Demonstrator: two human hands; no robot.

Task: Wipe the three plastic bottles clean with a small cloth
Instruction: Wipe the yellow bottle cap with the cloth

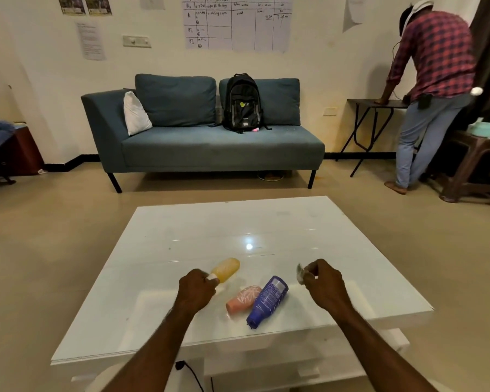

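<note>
1. My left hand (pixel 197 287) is closed around the cap end of the yellow bottle (pixel 226 269) and holds it just above the desk (pixel 181 239), its bottom pointing away from me.
2. My right hand (pixel 324 281) pinches the small cloth (pixel 300 273) between the fingers, well apart from the yellow bottle.
3. The pink bottle (pixel 243 299) and the blue bottle (pixel 268 301) lie on their sides on the desk between my hands, touching each other.
4. I judge the task is near its start: the cloth touches no bottle now, and I cannot tell if any bottle is already clean.
5. The blue bottle has a label, but the writing is too blurred to read. The pink bottle shows only a white pattern.
</note>
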